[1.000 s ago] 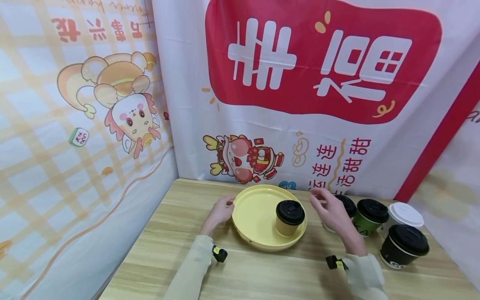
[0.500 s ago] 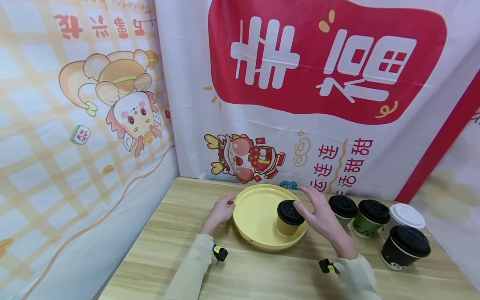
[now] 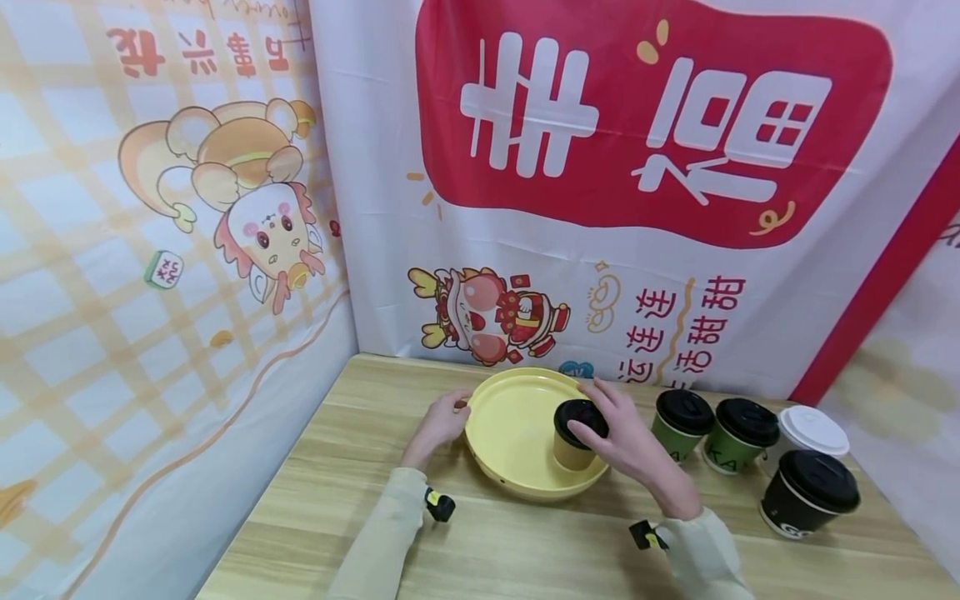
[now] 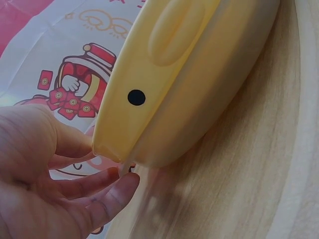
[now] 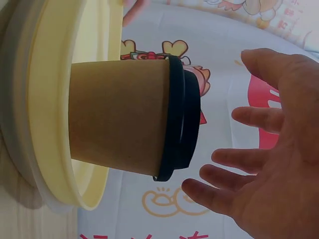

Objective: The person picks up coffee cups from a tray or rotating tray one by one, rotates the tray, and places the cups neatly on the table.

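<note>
A round yellow tray (image 3: 506,429) with a raised rim lies on the table. My left hand (image 3: 441,421) pinches its left edge, thumb on one side of the rim and fingers on the other in the left wrist view. Inside the tray, toward its right, a brown paper coffee cup (image 5: 119,117) with a black lid (image 5: 180,119) stands upright. Over that cup's lid hovers my right hand (image 3: 626,437), fingers spread. The right wrist view shows a gap between the fingertips (image 5: 222,155) and the lid.
Right of the tray stand several lidded cups: two green ones (image 3: 678,421) (image 3: 731,450) with black lids, one with a white lid (image 3: 813,429), and a black one (image 3: 806,496). Printed cloth hangs behind the wooden table (image 3: 495,546) and along its left.
My right hand has moved left, from beside the green cups to over the brown cup, its fingers spreading. The left hand keeps its place at the tray's edge.
</note>
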Available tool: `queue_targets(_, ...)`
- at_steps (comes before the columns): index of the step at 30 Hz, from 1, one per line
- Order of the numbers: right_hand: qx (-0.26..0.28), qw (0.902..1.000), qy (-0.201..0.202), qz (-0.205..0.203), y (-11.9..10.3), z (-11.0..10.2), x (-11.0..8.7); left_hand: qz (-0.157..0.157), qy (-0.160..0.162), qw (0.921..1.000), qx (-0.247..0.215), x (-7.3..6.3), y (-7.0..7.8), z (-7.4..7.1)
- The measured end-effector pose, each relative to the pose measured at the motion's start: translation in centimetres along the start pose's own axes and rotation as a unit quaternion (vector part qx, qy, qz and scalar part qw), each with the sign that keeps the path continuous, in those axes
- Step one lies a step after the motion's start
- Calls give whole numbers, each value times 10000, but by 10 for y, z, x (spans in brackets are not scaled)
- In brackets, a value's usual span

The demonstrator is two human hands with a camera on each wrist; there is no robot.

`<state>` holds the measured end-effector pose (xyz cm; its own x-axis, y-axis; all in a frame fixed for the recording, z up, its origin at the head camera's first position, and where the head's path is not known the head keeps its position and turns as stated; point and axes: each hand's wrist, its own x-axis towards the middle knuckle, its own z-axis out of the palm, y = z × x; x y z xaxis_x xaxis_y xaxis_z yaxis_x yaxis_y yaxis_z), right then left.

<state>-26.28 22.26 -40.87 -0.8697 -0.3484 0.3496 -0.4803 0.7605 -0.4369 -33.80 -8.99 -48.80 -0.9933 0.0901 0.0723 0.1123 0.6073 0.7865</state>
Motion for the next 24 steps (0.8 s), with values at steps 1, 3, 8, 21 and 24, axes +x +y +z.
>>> queue_targets(1, -43, 10000, -24, -9, 0, 1, 0, 4, 0, 10000, 2, 0, 0, 0)
queue_targets(3, -146, 9999, -71, -42, 2, 3, 0, 9, -3, 10000, 12, 0, -1, 0)
queue_targets(8, -299, 9994, -159, -28, 4, 7, 1, -47, -27, 10000, 4, 1, 0, 0)
queue_targets(21, -642, 9973, -352, -57, 5, 12, -1, -115, -91, 9999, 41, 3, 0, 0)
queue_targets(24, -654, 9970, -409, -73, 6, 13, -1, -110, -77, 9999, 41, 2, 0, -1)
